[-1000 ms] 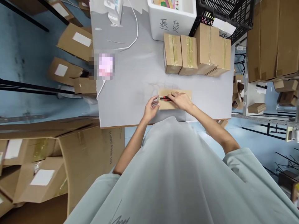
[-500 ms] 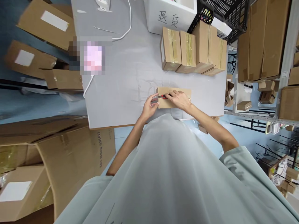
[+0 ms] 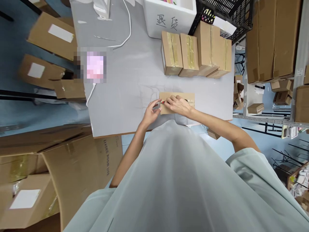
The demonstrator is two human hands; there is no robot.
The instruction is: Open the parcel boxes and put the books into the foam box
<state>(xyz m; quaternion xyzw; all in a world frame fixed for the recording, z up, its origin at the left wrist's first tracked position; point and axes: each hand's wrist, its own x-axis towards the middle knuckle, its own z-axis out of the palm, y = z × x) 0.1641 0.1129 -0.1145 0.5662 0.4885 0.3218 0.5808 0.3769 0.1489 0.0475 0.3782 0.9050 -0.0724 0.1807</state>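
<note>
A small cardboard box (image 3: 177, 95) with tape on it lies lengthwise near the front edge of the table. At its left end my left hand (image 3: 151, 112) grips the box, thumb and fingertips at the end corners. My right hand (image 3: 178, 105) is over the top of the box, its fingers closed around a red-and-black utility knife (image 3: 162, 102). Only the knife's left tip shows clearly; the rest is mostly covered by my fingers.
Several taped cardboard boxes (image 3: 190, 54) stand in a row at the back right. Behind them are a white foam box (image 3: 169, 24) and a black crate (image 3: 238, 19). A white cable (image 3: 129, 27) crosses the table's left part. Large cartons (image 3: 82, 167) stand at the lower left.
My right hand has moved left along the box with the knife, closer to my left hand. The whole view has shifted slightly.
</note>
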